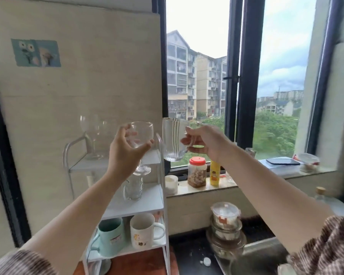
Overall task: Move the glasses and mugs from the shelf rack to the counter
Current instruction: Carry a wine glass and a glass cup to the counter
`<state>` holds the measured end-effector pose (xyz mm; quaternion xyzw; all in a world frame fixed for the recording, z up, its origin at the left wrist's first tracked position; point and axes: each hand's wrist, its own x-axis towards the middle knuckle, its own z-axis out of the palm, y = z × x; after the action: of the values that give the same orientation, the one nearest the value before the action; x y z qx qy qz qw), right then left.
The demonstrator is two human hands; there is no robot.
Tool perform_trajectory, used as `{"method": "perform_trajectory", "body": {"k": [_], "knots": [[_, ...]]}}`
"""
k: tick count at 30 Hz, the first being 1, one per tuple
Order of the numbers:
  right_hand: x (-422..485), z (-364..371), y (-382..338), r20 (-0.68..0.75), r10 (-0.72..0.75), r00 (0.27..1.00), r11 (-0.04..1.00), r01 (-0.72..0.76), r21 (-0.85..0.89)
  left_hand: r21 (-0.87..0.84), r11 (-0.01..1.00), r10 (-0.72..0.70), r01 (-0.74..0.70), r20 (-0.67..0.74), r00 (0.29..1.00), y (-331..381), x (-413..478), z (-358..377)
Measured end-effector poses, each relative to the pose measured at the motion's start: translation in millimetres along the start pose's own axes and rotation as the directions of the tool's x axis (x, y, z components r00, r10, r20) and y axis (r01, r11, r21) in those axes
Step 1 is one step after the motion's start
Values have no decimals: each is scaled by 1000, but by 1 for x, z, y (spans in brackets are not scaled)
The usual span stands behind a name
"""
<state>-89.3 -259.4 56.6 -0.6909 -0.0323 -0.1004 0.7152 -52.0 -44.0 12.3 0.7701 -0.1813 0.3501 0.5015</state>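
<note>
My left hand (125, 149) grips the bowl of a clear stemmed glass (142, 135), held up above the white shelf rack (163, 185). My right hand (203, 141) holds a clear glass mug (173, 139) by its handle, in the air just right of the rack's top. A tall wine glass (92, 133) stands on the top shelf. On the middle shelf is a clear glass mug (133, 188). The lower shelf carries a teal mug (109, 236) and a white mug (142, 230).
The dark counter (189, 253) lies right of the rack, with stacked glass containers (225, 225) and a sink (262, 255). On the window sill (246, 181) stand a red-lidded jar (197, 171), a yellow bottle (214, 174) and a phone (282, 161).
</note>
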Motion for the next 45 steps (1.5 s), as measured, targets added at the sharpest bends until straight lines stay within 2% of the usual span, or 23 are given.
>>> {"method": "perform_trajectory", "body": {"k": [3,7,13,16,22,30,35,45], "knots": [[-36,-54,2,-67,11,998,1000,-13,-21,-24,999,31,-29,64,997,35,-27,37],[-102,-137,12,-167,49,985,996,-61,-66,-136,991,26,-3,166,986,90,-82,103],[-215,-272,44,-366,126,922,978,-177,-109,-302,945,-27,125,308,951,188,-205,216],[-278,-337,64,-477,172,862,964,-248,-100,-356,906,-57,227,429,901,230,-273,276],[-397,-463,84,-683,215,698,942,-333,-44,-426,857,48,289,625,779,324,-372,380],[-542,-611,76,-891,216,399,927,-370,59,-529,777,275,340,773,572,461,-480,508],[-616,-706,69,-956,182,231,927,-365,88,-580,722,422,378,802,424,545,-545,593],[-718,-872,65,-986,154,-68,940,-298,168,-544,714,537,441,830,153,697,-656,739]]}}
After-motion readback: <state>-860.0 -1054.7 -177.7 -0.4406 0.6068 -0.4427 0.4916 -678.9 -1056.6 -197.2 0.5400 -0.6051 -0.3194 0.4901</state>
